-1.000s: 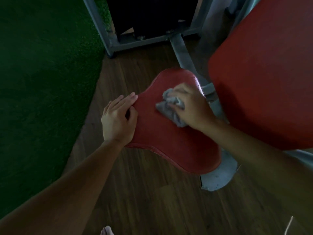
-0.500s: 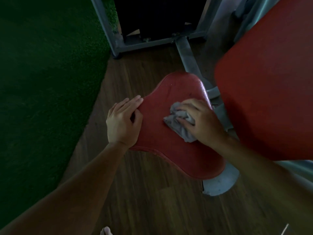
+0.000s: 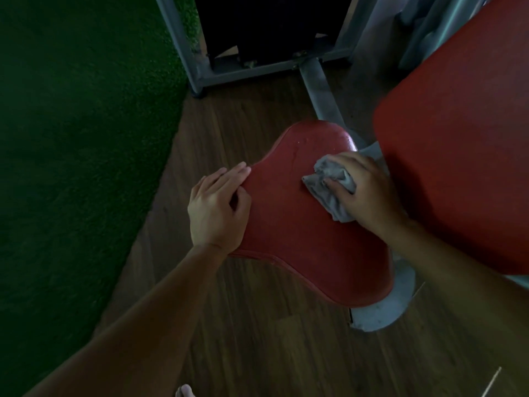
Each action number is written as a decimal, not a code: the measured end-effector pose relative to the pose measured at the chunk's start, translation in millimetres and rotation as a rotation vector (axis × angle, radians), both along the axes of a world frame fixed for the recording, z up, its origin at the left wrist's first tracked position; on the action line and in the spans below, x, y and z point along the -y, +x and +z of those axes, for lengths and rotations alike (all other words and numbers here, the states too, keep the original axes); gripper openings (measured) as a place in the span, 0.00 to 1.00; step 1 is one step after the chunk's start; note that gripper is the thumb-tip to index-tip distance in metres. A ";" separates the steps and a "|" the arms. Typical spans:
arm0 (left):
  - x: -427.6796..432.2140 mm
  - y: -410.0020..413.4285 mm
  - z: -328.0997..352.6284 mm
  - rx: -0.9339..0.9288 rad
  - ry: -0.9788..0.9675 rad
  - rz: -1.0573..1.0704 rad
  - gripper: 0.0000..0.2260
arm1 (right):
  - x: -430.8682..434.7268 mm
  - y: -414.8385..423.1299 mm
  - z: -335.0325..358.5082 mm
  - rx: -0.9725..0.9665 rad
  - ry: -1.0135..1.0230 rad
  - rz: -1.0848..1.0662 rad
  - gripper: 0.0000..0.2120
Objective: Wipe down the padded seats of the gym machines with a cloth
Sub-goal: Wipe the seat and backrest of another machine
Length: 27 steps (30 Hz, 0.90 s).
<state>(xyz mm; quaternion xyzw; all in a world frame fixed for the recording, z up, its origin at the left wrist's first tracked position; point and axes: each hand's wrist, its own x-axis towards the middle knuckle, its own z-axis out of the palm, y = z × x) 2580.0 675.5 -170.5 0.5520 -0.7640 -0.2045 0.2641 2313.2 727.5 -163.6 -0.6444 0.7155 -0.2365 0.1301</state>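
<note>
A red padded seat (image 3: 289, 224) with a narrow far end sits low in the middle of the view. My right hand (image 3: 369, 193) grips a crumpled grey cloth (image 3: 326, 190) and presses it on the seat's right side. My left hand (image 3: 217, 207) rests flat on the seat's left edge, fingers straight, thumb on the pad. A large red back pad (image 3: 463, 153) rises at the right, close beside my right hand.
A grey metal machine frame (image 3: 320, 84) runs from the seat to a base at the top. A grey foot plate (image 3: 383, 310) lies under the seat's near end. Green turf (image 3: 71, 138) covers the left; wood flooring (image 3: 257, 339) lies around the seat.
My right hand with the cloth slid a little toward the seat's right edge and far end. My left hand stayed on the left edge. The camera view shifted slightly.
</note>
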 end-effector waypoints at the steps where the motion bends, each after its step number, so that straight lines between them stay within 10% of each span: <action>1: 0.1 -0.1 0.4 0.000 -0.001 0.003 0.18 | 10.6 -4.4 -1.2 0.003 0.010 -0.011 0.19; 12: 1.1 0.0 -0.3 0.020 -0.019 -0.006 0.18 | -19.4 14.4 0.9 0.070 -0.019 0.093 0.17; 20: 0.8 2.7 -0.7 -0.019 0.013 -0.002 0.21 | 90.7 35.3 -14.2 0.011 -0.054 -0.241 0.16; 27: -0.3 3.7 -3.3 -0.263 0.084 0.064 0.22 | 53.8 60.6 -2.0 0.069 -0.032 0.089 0.15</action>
